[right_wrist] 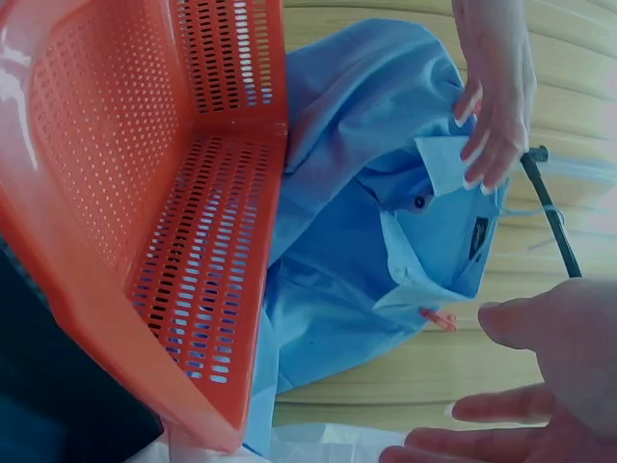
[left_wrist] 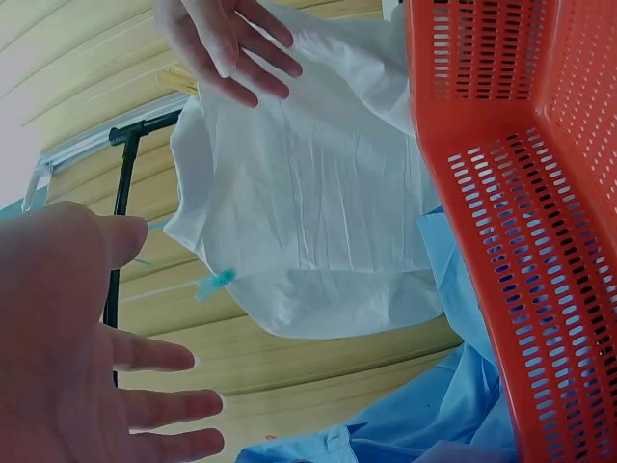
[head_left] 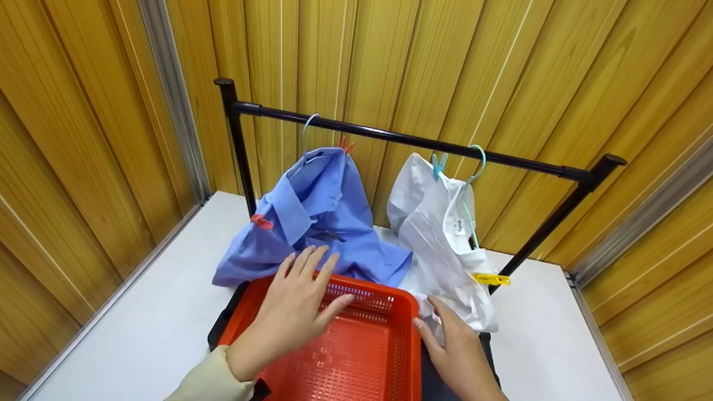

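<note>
My left hand point(head_left: 292, 303) hovers over the red plastic basket point(head_left: 416, 351), fingers spread and holding nothing. My right hand point(head_left: 459, 348) is just beyond the basket's right rim, fingers loosely extended beside the lower part of a white shirt point(head_left: 426, 239). A blue shirt point(head_left: 351, 195) hangs behind the basket on a hanger point(head_left: 307, 131), with red clothespins point(head_left: 260, 221) at its shoulders. The white shirt is on a light-teal hanger point(head_left: 480, 167), with a teal clothespin point(head_left: 439, 165) and a yellow clothespin point(head_left: 491, 279) on it. The basket's perforated floor shows bare in the head view.
A black garment rack point(head_left: 384, 133) spans the back, its posts standing left and right. Under the basket, black edges of something point(head_left: 220, 323) stick out. The white tabletop point(head_left: 145, 323) is bordered by wood-patterned walls point(head_left: 384, 55) with metal trim.
</note>
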`<state>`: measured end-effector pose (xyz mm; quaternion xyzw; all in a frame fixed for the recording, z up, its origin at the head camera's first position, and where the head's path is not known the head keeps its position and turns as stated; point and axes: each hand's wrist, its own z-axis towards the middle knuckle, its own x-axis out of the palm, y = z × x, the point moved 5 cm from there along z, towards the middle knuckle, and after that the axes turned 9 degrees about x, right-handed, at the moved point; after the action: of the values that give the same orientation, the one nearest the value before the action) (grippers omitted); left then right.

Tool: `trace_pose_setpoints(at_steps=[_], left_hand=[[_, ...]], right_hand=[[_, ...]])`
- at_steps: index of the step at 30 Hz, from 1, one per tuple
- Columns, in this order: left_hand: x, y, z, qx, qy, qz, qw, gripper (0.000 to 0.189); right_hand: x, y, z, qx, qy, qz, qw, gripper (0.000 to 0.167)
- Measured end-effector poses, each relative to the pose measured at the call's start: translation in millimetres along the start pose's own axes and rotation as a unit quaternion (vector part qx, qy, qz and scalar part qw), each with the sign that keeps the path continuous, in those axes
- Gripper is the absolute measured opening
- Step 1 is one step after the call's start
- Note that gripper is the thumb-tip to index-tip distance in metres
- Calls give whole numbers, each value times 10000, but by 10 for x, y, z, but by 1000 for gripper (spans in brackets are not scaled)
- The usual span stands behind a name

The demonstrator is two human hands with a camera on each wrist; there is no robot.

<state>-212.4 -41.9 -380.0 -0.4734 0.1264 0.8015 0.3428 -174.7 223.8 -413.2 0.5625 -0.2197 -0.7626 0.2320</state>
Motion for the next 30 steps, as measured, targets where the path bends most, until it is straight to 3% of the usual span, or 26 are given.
trace_pose_setpoints(at_steps=[4, 6, 13, 17, 23, 30], left_hand=[[-44, 45, -38, -56, -416, 65, 9991, 64], [-70, 72, -59, -73, -630, 59, 9980, 63], [-171, 163, -102, -33, -1276, -37, 9918, 59], [-247, 216, -116, 17, -1654, -124, 9862, 56], [-338, 326, -134, -24, -1991, -162, 9798, 59], [-433, 438, -175, -130, -2251, -120, 9742, 66]], right_hand=[[6, -58, -18, -354, -106, 73, 9993, 43], [37, -87, -19, -382, 29, 128, 9992, 44], [152, -195, -12, 323, 782, 299, 9960, 46], [203, -244, -33, 409, 947, 415, 9938, 46], [280, -295, -91, -5, 1021, 518, 9934, 46], [378, -370, -129, 373, 1433, 269, 9886, 61]])
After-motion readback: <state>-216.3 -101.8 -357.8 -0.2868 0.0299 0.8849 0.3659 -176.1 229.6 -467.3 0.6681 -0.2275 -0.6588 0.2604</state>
